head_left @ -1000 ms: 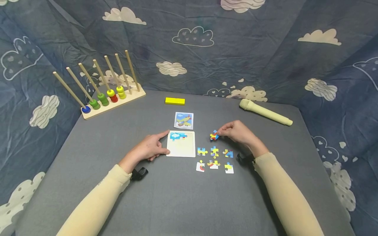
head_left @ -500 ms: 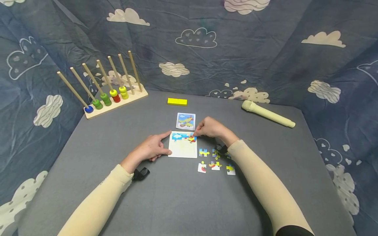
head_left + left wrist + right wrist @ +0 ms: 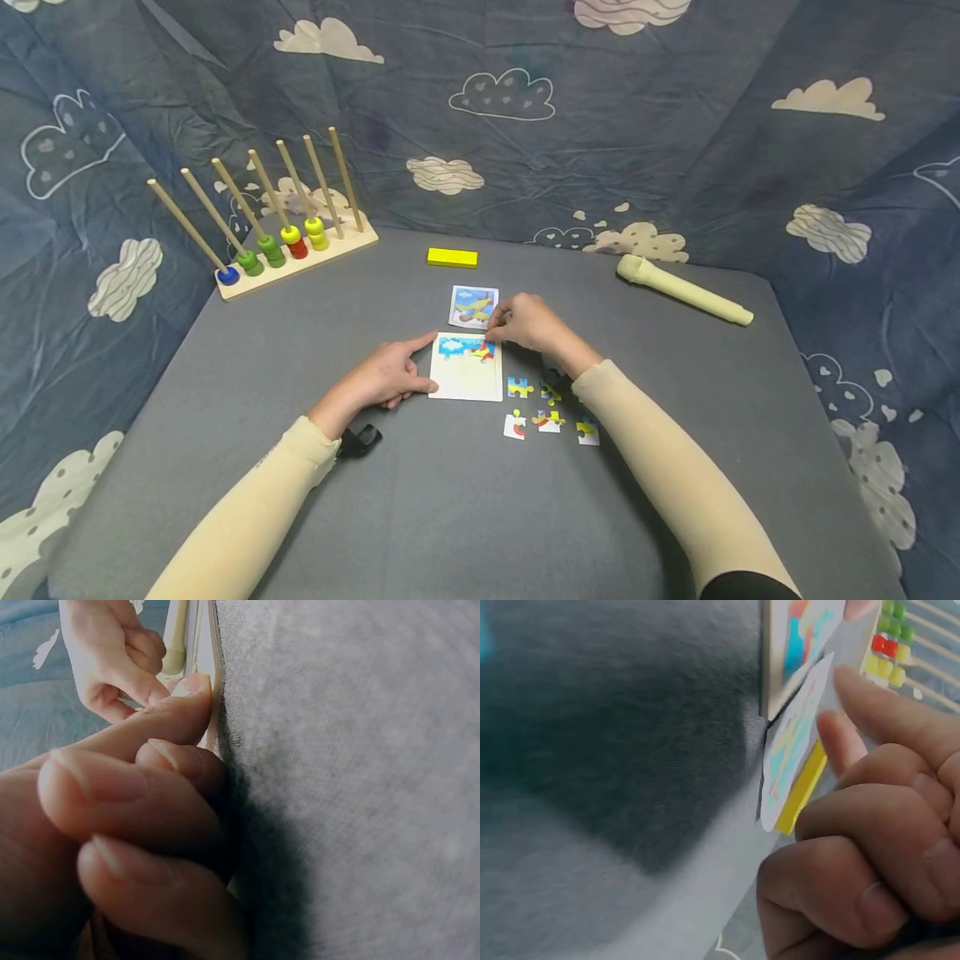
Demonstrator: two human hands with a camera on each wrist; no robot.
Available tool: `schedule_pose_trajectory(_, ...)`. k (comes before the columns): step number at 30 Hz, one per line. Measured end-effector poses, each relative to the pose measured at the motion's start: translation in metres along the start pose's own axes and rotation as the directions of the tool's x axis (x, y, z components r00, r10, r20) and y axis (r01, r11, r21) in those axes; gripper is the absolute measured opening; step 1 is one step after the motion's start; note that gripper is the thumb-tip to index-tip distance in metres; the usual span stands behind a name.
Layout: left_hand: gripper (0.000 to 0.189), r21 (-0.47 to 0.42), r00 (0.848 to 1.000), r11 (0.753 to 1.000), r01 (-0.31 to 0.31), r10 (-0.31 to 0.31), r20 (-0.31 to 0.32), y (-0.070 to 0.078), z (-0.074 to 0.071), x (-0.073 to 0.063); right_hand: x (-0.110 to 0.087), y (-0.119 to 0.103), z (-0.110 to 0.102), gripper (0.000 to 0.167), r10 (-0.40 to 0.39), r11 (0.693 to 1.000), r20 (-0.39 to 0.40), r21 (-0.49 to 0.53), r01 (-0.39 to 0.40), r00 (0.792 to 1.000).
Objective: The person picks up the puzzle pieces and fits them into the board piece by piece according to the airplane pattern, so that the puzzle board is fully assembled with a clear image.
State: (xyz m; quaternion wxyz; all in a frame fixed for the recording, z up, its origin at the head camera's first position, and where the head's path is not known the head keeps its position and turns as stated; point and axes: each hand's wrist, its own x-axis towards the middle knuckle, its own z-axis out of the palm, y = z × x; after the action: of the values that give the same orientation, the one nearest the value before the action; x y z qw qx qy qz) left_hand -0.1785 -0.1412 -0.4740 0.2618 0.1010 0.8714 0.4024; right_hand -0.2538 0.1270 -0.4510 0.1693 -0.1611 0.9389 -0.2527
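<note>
A white puzzle tray [image 3: 465, 382] lies mid-table, with a joined strip of blue sky and cloud pieces [image 3: 453, 345] along its top. At that strip's right end sits a red, yellow and blue puzzle piece [image 3: 483, 351]. My left hand [image 3: 378, 377] touches the tray's left edge, forefinger at the upper corner and thumb [image 3: 187, 701] at the lower. My right hand [image 3: 528, 323] is over the tray's upper right corner, fingertips close to that piece. In the right wrist view, its forefinger and thumb stand apart with nothing visible between them. Below that arm lie several loose puzzle pieces [image 3: 550, 421].
An airplane picture card [image 3: 473, 307] lies just behind the tray, and a yellow block [image 3: 452, 258] farther back. At the back left stands a wooden peg stand [image 3: 330, 250] with coloured beads. A pale yellow toy microphone [image 3: 684, 289] lies at the back right.
My right hand has carried the red, yellow and blue puzzle piece leftward onto the tray's upper right and let it go there. My left hand stays at the tray's edge.
</note>
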Motion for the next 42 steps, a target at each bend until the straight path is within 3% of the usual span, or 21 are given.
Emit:
schedule_pose_trajectory(5, 0.095, -0.001, 1.000, 1.000, -0.004, 0.004, -0.001, -0.001, -0.003, -0.001, -0.012, -0.001, 0.006, 0.029, -0.070, 0.992, -0.027, -0.104, 0.067, 0.997)
schedule_pose_trajectory(10, 0.095, 0.011, 1.000, 1.000, 0.000, 0.000, -0.004, -0.001, -0.003, 0.000, -0.018, 0.000, 0.012, 0.036, -0.074, 0.991, -0.007, -0.111, 0.073, 0.997)
schedule_pose_trajectory(19, 0.094, 0.016, 1.000, 1.000, 0.009, -0.009, -0.001, 0.002, -0.002, 0.000, -0.021, 0.004, 0.017, 0.030, -0.096, 0.987, -0.036, -0.133, 0.091, 0.995)
schedule_pose_trajectory(29, 0.094, 0.019, 1.000, 1.000, 0.017, -0.017, -0.003, 0.003, -0.001, 0.001, -0.028, -0.005, 0.015, 0.029, -0.106, 0.956, -0.045, -0.280, 0.090, 0.993)
schedule_pose_trajectory(35, 0.093, 0.022, 1.000, 0.999, 0.029, -0.029, 0.003, 0.002, -0.001, 0.000, -0.030, -0.005, 0.018, 0.037, -0.126, 0.961, -0.050, -0.256, 0.109, 0.991)
schedule_pose_trajectory(42, 0.093, 0.015, 0.999, 0.999, 0.040, -0.040, 0.005, 0.003, 0.000, 0.000, -0.031, -0.005, 0.026, 0.031, -0.142, 0.962, -0.088, -0.248, 0.117, 0.986)
